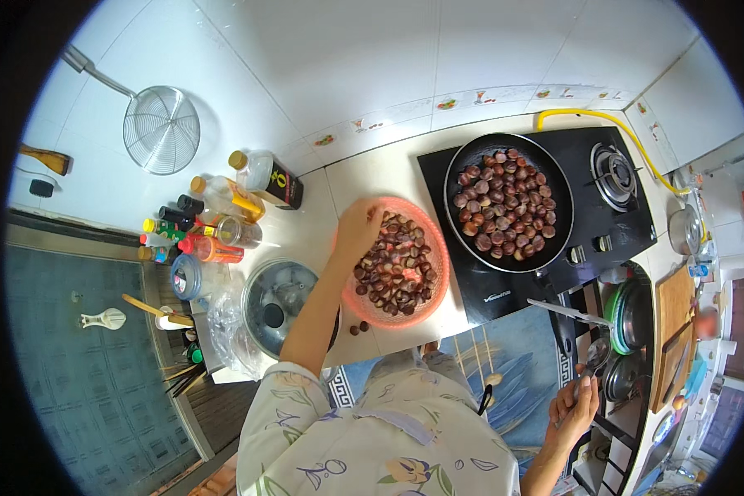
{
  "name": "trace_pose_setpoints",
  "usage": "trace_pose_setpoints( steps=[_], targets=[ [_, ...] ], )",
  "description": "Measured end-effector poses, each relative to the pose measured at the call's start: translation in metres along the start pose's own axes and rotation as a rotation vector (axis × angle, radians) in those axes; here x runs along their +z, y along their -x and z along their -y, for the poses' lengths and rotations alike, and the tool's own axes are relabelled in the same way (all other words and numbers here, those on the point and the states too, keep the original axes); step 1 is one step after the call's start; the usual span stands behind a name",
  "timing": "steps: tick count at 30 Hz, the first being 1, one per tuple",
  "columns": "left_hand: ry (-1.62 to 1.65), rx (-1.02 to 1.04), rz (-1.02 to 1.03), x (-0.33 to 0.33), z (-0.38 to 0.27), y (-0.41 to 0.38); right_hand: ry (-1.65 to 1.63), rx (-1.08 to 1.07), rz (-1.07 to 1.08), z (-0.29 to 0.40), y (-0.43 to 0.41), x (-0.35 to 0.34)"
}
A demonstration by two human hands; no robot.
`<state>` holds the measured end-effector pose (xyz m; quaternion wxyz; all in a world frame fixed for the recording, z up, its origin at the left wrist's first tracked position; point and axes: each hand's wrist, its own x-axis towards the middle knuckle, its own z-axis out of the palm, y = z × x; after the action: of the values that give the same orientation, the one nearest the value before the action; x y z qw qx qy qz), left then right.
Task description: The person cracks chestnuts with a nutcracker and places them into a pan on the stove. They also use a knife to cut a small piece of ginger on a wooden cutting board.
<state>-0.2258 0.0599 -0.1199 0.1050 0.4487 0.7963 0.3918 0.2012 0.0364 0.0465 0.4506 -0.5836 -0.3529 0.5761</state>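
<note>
My left hand [361,224] is over the left rim of a pink plastic basket [441,273] with chestnuts [403,263] inside. Its fingers point down by the basket's upper edge, and whether they hold a chestnut cannot be seen. A black frying pan [456,232] with a layer of chestnuts [505,204] rests on the left burner of the black gas stove [601,217]. At lower right, my right hand [575,406] grips the handle of a metal spoon [597,354], away from both containers, below the pan's handle. Two loose chestnuts [359,328] lie on the counter below the basket.
A glass lid [285,282] lies left of the basket. Behind it stand sauce bottles [217,249], an oil bottle [263,180] and a jar [239,232]. A wire skimmer [161,130] hangs on the wall. A yellow gas hose [626,121] runs behind the stove; wooden cutting boards [669,316] are at right.
</note>
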Motion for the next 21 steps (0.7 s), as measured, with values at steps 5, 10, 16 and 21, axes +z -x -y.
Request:
trace_pose_setpoints(
  steps=[5, 10, 16, 21],
  targets=[
    [-0.044, 0.042, 0.384, 0.015, 0.030, 0.071, 0.040, 0.052, 0.057, -0.006, -0.001, 0.015],
    [-0.422, 0.210, 0.529, 0.044, 0.031, 0.098, 0.094, 0.063, 0.080, -0.012, 0.001, 0.028],
    [-0.101, 0.010, 0.291, 0.049, 0.025, 0.081, 0.143, 0.070, 0.081, -0.009, 0.010, 0.039],
    [-0.137, 0.037, 0.065, 0.069, 0.051, 0.044, 0.143, 0.095, 0.054, -0.012, 0.015, 0.042]
  ],
)
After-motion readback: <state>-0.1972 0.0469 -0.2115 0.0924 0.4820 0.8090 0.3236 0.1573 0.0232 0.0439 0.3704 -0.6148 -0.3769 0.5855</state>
